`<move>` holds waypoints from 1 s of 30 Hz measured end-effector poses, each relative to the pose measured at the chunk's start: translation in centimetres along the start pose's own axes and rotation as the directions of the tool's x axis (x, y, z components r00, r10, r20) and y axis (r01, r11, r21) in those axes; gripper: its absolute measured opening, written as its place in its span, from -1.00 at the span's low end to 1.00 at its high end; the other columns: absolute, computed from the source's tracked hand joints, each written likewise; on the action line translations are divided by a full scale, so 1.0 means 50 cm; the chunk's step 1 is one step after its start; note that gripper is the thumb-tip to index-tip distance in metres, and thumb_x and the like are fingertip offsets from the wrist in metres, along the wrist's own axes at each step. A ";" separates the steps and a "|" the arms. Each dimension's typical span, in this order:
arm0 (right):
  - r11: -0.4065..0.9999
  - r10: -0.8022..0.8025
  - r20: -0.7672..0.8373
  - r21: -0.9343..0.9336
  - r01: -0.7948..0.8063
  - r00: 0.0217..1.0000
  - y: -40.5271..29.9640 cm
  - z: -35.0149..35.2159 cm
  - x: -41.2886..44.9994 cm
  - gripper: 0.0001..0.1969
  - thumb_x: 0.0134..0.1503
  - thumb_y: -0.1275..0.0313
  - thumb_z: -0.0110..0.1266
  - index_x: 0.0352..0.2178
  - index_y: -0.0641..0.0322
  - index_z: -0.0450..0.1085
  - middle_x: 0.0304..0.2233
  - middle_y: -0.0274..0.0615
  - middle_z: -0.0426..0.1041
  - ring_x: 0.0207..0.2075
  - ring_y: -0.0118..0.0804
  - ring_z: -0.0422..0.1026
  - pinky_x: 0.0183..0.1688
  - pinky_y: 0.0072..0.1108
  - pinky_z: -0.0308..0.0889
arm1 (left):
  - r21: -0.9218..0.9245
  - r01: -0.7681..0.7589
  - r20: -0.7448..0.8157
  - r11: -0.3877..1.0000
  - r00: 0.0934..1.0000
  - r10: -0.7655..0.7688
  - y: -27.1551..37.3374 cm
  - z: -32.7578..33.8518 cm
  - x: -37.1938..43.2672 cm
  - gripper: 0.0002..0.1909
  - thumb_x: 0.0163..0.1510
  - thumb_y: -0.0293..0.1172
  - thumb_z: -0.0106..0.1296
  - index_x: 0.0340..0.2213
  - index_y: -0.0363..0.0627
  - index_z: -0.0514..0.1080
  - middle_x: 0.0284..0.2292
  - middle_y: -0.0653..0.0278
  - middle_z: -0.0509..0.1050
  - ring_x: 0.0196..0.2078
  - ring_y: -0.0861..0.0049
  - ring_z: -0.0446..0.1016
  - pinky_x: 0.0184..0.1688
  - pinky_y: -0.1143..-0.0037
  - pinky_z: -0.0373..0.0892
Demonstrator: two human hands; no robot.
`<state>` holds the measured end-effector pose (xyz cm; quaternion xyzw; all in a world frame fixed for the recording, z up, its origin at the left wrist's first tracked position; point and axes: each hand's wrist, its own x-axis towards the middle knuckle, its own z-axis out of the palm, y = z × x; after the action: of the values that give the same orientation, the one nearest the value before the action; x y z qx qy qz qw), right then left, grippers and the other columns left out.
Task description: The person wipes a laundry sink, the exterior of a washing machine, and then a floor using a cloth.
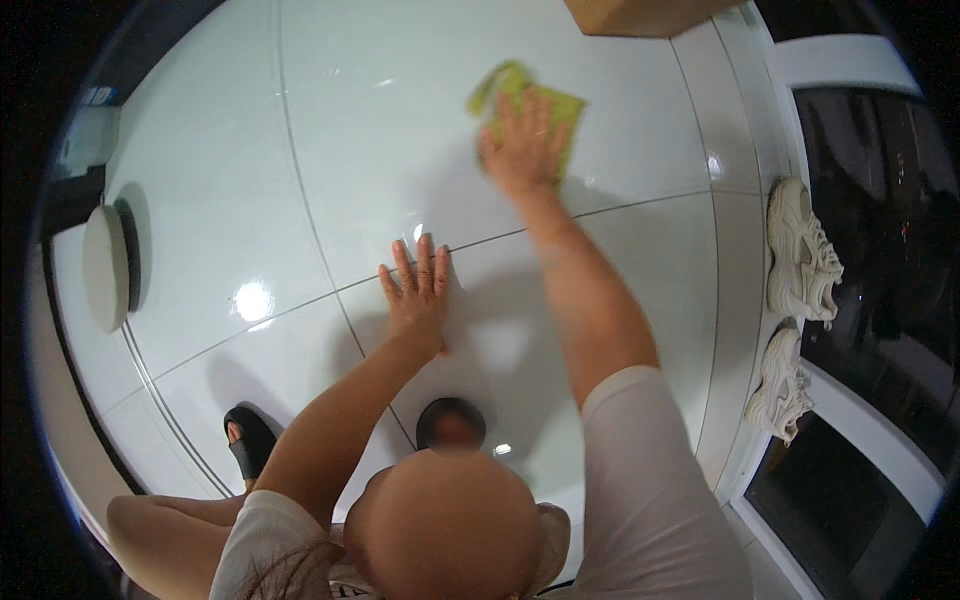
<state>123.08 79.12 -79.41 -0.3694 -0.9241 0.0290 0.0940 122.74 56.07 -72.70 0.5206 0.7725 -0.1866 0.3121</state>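
My right hand [525, 146] lies palm down on a yellow-green cloth [568, 112], pressing it against the glossy white tiled floor [375, 150]. The cloth is slightly blurred, and one folded corner of it sticks out beyond the fingertips to the left. Nearer to me, my left hand [418, 292] rests flat on the bare tiles with its fingers spread, right by a dark grout line. Nothing is held in that hand.
A brown cardboard box [645, 19] stands at the far edge. White sneakers [802, 255] sit on the ledge at right, beside dark glass panes [885, 225]. At left are a round pale disc-shaped object [106, 268] and a foot in a black slipper [251, 442].
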 end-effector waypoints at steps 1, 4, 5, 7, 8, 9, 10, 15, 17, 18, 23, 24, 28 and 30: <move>0.996 -0.077 -0.014 0.040 0.078 0.997 -0.067 0.004 -0.018 -0.38 0.07 0.04 -0.18 0.16 -0.08 -0.02 0.20 -0.12 -0.08 0.23 -0.01 -0.16 0.16 0.00 -0.24 | -0.017 -0.013 -0.028 1.000 1.000 0.012 -0.006 0.001 -0.004 0.50 -0.67 0.12 0.36 0.16 -0.25 -0.34 0.19 -0.12 -0.37 0.20 -0.25 -0.38 0.12 -0.11 -0.17; 0.958 -0.236 0.050 0.177 0.224 0.971 -0.198 -0.002 -0.098 -0.40 0.08 0.08 -0.17 0.15 -0.12 -0.01 0.20 -0.14 -0.07 0.23 -0.06 -0.14 0.18 -0.05 -0.25 | -0.098 -0.059 -0.026 0.993 0.998 0.057 -0.040 0.015 -0.018 0.43 -0.60 0.08 0.36 0.16 -0.27 -0.28 0.20 -0.09 -0.34 0.22 -0.18 -0.38 0.14 -0.08 -0.20; 0.936 -0.321 0.091 0.180 0.302 0.943 -0.210 -0.010 -0.115 -0.42 0.10 0.06 -0.21 0.16 -0.13 -0.01 0.22 -0.18 -0.11 0.24 -0.11 -0.15 0.20 -0.10 -0.30 | -0.148 -0.116 -0.039 0.982 0.993 0.111 -0.065 0.029 -0.024 0.41 -0.59 0.06 0.37 0.16 -0.27 -0.27 0.20 -0.08 -0.34 0.23 -0.14 -0.38 0.15 -0.06 -0.23; 0.901 -0.433 0.203 0.129 0.414 0.878 -0.181 -0.029 -0.146 -0.43 0.13 0.05 -0.27 0.17 -0.18 -0.05 0.23 -0.25 -0.15 0.25 -0.20 -0.17 0.23 -0.20 -0.32 | -0.294 -0.159 -0.010 0.942 0.986 0.164 -0.101 0.036 -0.062 0.29 -0.44 0.00 0.33 0.16 -0.29 -0.23 0.20 -0.08 -0.32 0.25 -0.05 -0.37 0.17 -0.03 -0.26; 0.913 -0.380 0.219 0.246 0.326 0.899 -0.131 -0.032 -0.165 -0.42 0.12 0.07 -0.21 0.17 -0.18 -0.05 0.23 -0.26 -0.13 0.25 -0.23 -0.16 0.23 -0.21 -0.29 | -0.226 -0.223 -0.009 0.948 0.974 0.227 -0.115 0.022 -0.084 0.23 -0.34 0.02 0.27 0.15 -0.31 -0.24 0.20 -0.07 -0.36 0.25 -0.01 -0.41 0.18 -0.01 -0.29; 0.946 -0.312 0.163 -0.034 0.321 0.936 -0.100 -0.052 -0.193 -0.39 0.07 0.11 -0.11 0.16 -0.16 -0.02 0.22 -0.23 -0.09 0.24 -0.19 -0.15 0.22 -0.20 -0.26 | -0.151 -0.274 0.002 0.950 0.961 0.278 -0.148 0.006 -0.111 0.17 -0.24 0.04 0.21 0.15 -0.33 -0.26 0.20 -0.05 -0.39 0.25 0.02 -0.46 0.19 0.01 -0.31; 0.986 -0.169 0.144 0.019 0.168 0.975 -0.032 -0.050 -0.218 -0.34 0.05 0.13 -0.07 0.17 -0.16 -0.06 0.22 -0.18 -0.11 0.25 -0.17 -0.18 0.18 -0.09 -0.26 | -0.126 -0.322 0.055 0.938 0.942 0.331 -0.178 -0.030 -0.141 0.08 -0.16 0.03 0.14 0.14 -0.36 -0.21 0.20 -0.05 -0.41 0.25 0.04 -0.46 0.21 0.05 -0.29; 0.894 0.446 0.238 -0.156 -0.419 0.863 0.076 -0.061 -0.288 -0.32 0.14 -0.04 -0.34 0.22 -0.16 -0.33 0.25 -0.02 -0.46 0.26 0.06 -0.44 0.07 0.20 -0.37 | 0.007 -0.313 0.195 0.950 0.932 0.306 -0.446 -0.035 -0.279 0.09 -0.15 0.09 0.10 0.14 -0.39 -0.22 0.19 -0.11 -0.47 0.26 0.10 -0.47 0.22 0.15 -0.23; 0.871 0.486 0.461 -0.186 -0.455 0.742 0.020 -0.081 -0.249 -0.26 0.13 -0.10 -0.41 0.21 -0.15 -0.48 0.23 0.03 -0.60 0.24 0.11 -0.54 0.10 0.16 -0.40 | 0.041 -0.170 0.348 0.985 0.926 0.145 -0.558 -0.045 -0.334 0.12 -0.18 0.08 0.14 0.14 -0.39 -0.24 0.19 -0.11 -0.48 0.26 0.11 -0.45 0.22 0.15 -0.18; 0.878 0.473 0.454 -0.179 -0.443 0.755 -0.018 -0.090 -0.213 -0.26 0.13 -0.10 -0.41 0.21 -0.15 -0.48 0.23 0.03 -0.60 0.24 0.11 -0.54 0.10 0.16 -0.40 | 0.035 -0.087 0.354 0.996 0.933 0.069 -0.603 -0.044 -0.361 0.14 -0.21 0.04 0.18 0.14 -0.39 -0.23 0.19 -0.11 -0.46 0.26 0.09 -0.43 0.22 0.15 -0.18; 0.977 0.062 0.740 -0.182 0.111 0.669 -0.281 -0.088 -0.075 -0.23 0.12 -0.08 -0.39 0.20 -0.12 -0.55 0.22 0.06 -0.62 0.23 0.14 -0.58 0.17 0.02 -0.47 | -0.071 0.167 0.331 0.983 0.934 -0.135 -0.771 0.035 -0.400 0.22 -0.28 0.00 0.25 0.15 -0.35 -0.32 0.18 -0.13 -0.47 0.26 0.07 -0.45 0.22 0.15 -0.15; 0.968 -0.031 0.727 -0.148 0.200 0.686 -0.345 -0.072 -0.078 -0.24 0.12 -0.07 -0.38 0.21 -0.09 -0.50 0.23 0.05 -0.60 0.24 0.13 -0.57 0.17 0.01 -0.48 | -0.114 0.172 0.290 0.979 0.948 -0.133 -0.791 0.058 -0.393 0.24 -0.27 -0.02 0.25 0.16 -0.25 -0.39 0.19 -0.08 -0.45 0.26 0.10 -0.45 0.22 0.15 -0.17; 0.876 -0.379 0.486 -0.087 0.475 0.788 -0.443 -0.019 -0.161 -0.28 0.11 -0.04 -0.33 0.22 -0.05 -0.31 0.24 0.04 -0.45 0.25 0.09 -0.47 0.18 0.00 -0.46 | -0.242 -0.011 -0.253 0.970 0.966 -0.052 -0.866 0.170 -0.291 0.06 -0.09 0.00 0.09 0.18 -0.09 -0.38 0.21 0.07 -0.38 0.27 0.19 -0.41 0.25 0.20 -0.32; 0.945 -0.318 0.354 0.047 0.323 0.880 -0.449 -0.018 -0.204 -0.33 0.10 -0.02 -0.29 0.20 -0.08 -0.16 0.24 0.01 -0.30 0.26 0.06 -0.36 0.18 -0.03 -0.41 | -0.232 0.066 -0.313 0.970 0.939 -0.139 -0.893 0.176 -0.248 0.01 -0.04 0.01 0.02 0.18 -0.07 -0.39 0.22 0.11 -0.38 0.27 0.23 -0.42 0.25 0.21 -0.33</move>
<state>115.30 55.83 -77.29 -0.2007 -0.9741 0.0733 -0.0743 87.44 24.81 -72.43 0.4656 0.8556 -0.0279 0.2246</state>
